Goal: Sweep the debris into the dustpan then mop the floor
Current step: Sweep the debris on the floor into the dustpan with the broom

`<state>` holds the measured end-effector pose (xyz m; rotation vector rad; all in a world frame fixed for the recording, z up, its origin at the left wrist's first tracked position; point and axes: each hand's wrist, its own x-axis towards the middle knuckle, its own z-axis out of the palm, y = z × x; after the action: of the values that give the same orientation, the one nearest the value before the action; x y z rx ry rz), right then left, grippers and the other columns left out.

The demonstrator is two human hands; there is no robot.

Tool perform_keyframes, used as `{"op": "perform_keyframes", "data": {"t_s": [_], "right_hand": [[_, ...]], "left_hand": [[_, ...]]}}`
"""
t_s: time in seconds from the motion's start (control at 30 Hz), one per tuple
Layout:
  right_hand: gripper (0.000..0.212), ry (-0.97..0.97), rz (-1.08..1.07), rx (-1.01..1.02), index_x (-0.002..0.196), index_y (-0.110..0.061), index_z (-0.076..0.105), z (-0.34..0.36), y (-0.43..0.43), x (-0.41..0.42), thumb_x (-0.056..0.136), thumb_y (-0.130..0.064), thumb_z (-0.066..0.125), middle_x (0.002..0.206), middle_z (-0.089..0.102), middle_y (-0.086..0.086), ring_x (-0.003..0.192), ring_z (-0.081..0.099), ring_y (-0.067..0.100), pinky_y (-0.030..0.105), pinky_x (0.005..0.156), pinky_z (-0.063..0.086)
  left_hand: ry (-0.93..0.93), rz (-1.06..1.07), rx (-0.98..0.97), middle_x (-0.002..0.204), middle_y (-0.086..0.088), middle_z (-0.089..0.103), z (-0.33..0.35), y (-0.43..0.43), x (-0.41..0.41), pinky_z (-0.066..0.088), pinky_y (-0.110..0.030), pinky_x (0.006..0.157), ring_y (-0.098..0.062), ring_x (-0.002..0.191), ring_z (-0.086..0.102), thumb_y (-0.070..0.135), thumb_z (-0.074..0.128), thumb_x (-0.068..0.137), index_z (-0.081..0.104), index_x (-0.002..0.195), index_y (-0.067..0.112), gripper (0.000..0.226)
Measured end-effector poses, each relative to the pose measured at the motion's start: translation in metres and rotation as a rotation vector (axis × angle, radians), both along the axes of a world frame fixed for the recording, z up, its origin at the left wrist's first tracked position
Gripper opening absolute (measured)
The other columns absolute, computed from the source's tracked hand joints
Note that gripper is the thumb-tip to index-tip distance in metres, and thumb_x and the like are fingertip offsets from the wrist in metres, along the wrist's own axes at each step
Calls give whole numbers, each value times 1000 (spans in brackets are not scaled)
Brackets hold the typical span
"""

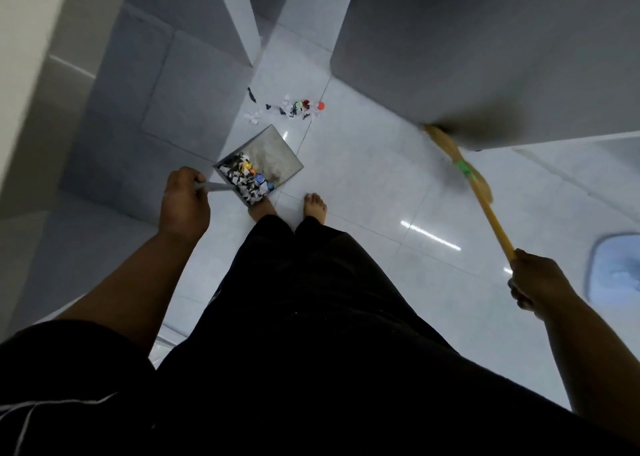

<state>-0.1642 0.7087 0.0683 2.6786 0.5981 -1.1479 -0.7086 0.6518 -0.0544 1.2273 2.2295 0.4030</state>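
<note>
Head view: left hand (185,199) clenched round grey dustpan (273,154) handle; right hand (535,279) grasping yellow broom (485,210) stick. Paper scraps, plastic caps (298,107) on glossy tiles (374,185).

Ahead on my right: a large grey cabinet (485,57), rounded near corner. Ahead on my left: grey cushioned blocks (138,109), set edge to edge. Between them: a white upright panel (239,16). Far right: a blue-rimmed object (590,268), cropped, too blurred to identify.
</note>
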Motion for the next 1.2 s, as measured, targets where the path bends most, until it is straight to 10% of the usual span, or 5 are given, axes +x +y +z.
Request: {"op": "perform_keyframes", "data": {"t_s": [0.23, 0.4, 0.57, 0.77, 1.2], "right_hand": [[20, 27, -75, -39, 82, -10, 51, -59, 40, -1, 93, 4, 42, 68, 44, 10, 53, 44, 17, 24, 40, 39], [29, 114, -121, -48, 70, -15, 40, -96, 82, -60, 94, 2, 35, 26, 40, 0, 19, 40, 10, 11, 32, 33], [23, 257, -123, -75, 74, -11, 45, -109, 92, -125, 92, 0, 35, 49, 45, 7, 20, 39, 12, 15, 37, 37], [44, 459, -96, -163, 53, -8, 49, -101, 79, -195, 89, 11, 34, 30, 34, 1, 21, 30, 11, 12, 37, 26], [26, 301, 187, 25, 105, -11, 59, -29, 16, -161, 93, -15, 36, 71, 38, 8, 49, 32, 18, 28, 48, 23]], "left_hand": [[-18, -59, 31, 106, -22, 56, -1, 0, -1, 46, -40, 90, -35, 97, 56, -3, 54, 90, 54, 100, 9, 15], [-44, -51, 62, 103, -18, 56, 3, -2, 7, 48, -38, 91, -32, 97, 57, -1, 56, 91, 47, 98, 21, 25], [-27, -30, 83, 106, -21, 57, 1, -9, 17, 47, -37, 88, -33, 97, 56, 0, 57, 91, 55, 102, 4, 13], [-57, -27, 63, 107, -23, 56, -5, -18, 11, 49, -43, 92, -35, 99, 57, 1, 57, 92, 54, 103, 1, 11], [-38, 15, 66, 105, -23, 56, 1, -42, -36, 42, -30, 83, -35, 95, 56, -4, 57, 89, 55, 99, 1, 12]]}}
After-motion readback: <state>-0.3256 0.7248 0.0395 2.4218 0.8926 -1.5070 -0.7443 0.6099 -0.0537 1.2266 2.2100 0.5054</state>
